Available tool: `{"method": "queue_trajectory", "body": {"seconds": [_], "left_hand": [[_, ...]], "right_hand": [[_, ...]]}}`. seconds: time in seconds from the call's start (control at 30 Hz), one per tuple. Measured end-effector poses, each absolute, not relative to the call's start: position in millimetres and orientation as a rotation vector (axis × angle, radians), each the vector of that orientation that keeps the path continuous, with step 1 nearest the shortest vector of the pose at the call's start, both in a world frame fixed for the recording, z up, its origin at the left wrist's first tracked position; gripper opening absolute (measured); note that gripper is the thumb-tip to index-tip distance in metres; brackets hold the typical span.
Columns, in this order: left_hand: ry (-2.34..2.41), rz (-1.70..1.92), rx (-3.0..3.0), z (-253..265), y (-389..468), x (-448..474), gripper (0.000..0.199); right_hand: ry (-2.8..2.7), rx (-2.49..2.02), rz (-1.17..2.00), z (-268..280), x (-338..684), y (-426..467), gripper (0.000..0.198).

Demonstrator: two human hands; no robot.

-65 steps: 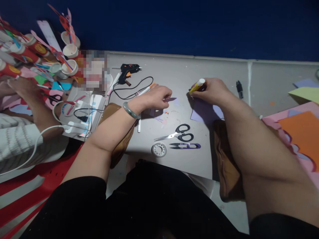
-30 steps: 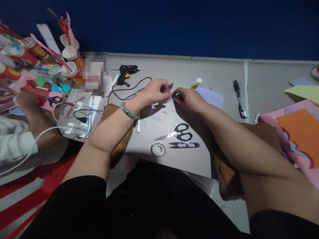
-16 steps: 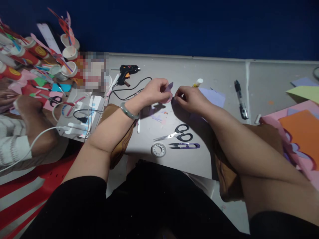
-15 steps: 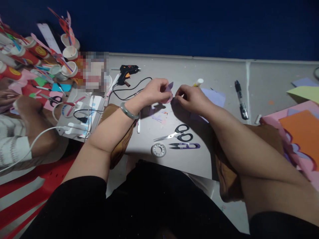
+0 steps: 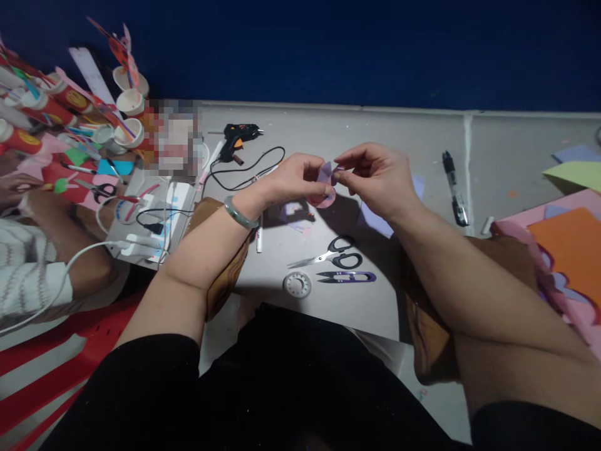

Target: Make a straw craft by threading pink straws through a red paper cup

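My left hand (image 5: 300, 178), with a bangle on the wrist, is closed on a small pink and purple paper cutout (image 5: 323, 196) held above the table. The fingers of my right hand (image 5: 373, 175) pinch at the purple upper part of the same cutout from the other side. Under the hands lie small paper scraps (image 5: 297, 216). Nearer to me are scissors (image 5: 331, 254) with black handles, purple thread snips (image 5: 347, 277) and a white tape roll (image 5: 297, 285). Purple paper (image 5: 375, 216) lies partly hidden below my right hand.
A black glue gun (image 5: 239, 139) with a looping cord lies at the back left, near a white power strip (image 5: 169, 219). A black pen (image 5: 454, 188) and a pink box (image 5: 521, 228) of coloured papers are on the right. Another person's arm (image 5: 70, 238) rests at far left, near paper cups.
My right hand has moved up and left onto the purple part of the cutout. The cutout has turned, showing more of its pink round part.
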State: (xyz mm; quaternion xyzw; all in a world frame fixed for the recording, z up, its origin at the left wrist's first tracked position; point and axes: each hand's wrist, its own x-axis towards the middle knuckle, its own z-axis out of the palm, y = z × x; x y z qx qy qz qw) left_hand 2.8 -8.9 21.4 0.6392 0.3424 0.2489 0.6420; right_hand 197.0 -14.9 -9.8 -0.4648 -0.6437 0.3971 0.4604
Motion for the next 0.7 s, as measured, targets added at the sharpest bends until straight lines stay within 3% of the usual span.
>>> {"method": "queue_trajectory", "body": {"seconds": [0.23,0.53,0.7], "left_hand": [[0.822,0.571,1.503,23.4,-9.8,3.5,0.025],[0.829,0.581,1.525,20.6,-7.0,2.3,0.024],[0.806,0.593,1.488,23.6,-9.7,3.1,0.027]], "right_hand": [[-1.558,-1.150,1.027,-3.3,194.8,-20.4,0.022],[-1.474,-1.139,1.149,5.2,191.0,-25.3,0.005],[-1.470,-1.149,1.100,1.6,193.2,-22.8,0.008]]}}
